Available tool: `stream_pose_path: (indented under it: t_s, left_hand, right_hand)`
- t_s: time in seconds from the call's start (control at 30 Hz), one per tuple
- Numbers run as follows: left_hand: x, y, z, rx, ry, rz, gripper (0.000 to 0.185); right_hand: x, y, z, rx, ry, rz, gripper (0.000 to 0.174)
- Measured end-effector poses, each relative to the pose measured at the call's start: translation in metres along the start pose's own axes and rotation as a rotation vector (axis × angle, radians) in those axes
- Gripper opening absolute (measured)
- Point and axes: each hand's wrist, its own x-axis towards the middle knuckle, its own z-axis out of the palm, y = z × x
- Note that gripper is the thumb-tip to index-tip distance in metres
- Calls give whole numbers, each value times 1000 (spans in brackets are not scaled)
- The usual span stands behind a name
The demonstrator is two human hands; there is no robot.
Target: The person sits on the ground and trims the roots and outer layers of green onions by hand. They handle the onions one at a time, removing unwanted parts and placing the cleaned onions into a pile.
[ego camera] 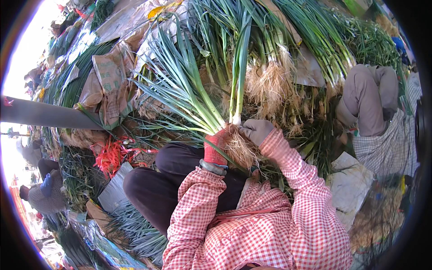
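Observation:
My left hand (216,145), in a red knitted glove, is shut around the root end of a bunch of green onions (199,91). The long leaves fan out up and to the left. Pale stringy roots (241,146) hang from the bunch toward my lap. My right hand (257,131), in a grey-brown glove, is at the white base of an upright green onion (238,98) beside the bunch. Its fingers are bent in at the roots; whether they pinch the stalk or only the root strands is hard to see.
More green onions (270,57) with dense roots lie ahead. Red plastic ties (114,153) are heaped left of my knees, below a grey pole (50,113) and a woven sack (111,81). A person in grey trousers (364,98) sits at right; another person (49,192) is at far left.

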Motion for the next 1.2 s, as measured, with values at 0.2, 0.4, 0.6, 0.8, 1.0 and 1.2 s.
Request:
stream_pose_path:
  t_s: [0.2,0.4,0.6,0.8,1.0,1.2]
  left_hand:
    - [9,-1,-4,-225,-1,-76,23]
    - [6,3,-8,-91,-100,-77,28]
    - [4,6,9,174,28,53,18]
    - [2,11,1,-39,12,23,22]
    - [-18,27,-15,-193,-60,-29,16]
    - [-25,24,9,-93,-140,-198,30]
  right_hand:
    - [-29,-46,-13,393,-434,-494,15]
    - [31,-25,-44,367,64,559,45]
    - [71,18,-1,126,206,212,27]
    - [66,36,-1,454,249,442,32]
    - [84,60,-27,-151,-29,522,39]
    - [73,65,-7,1363,-48,198,35]
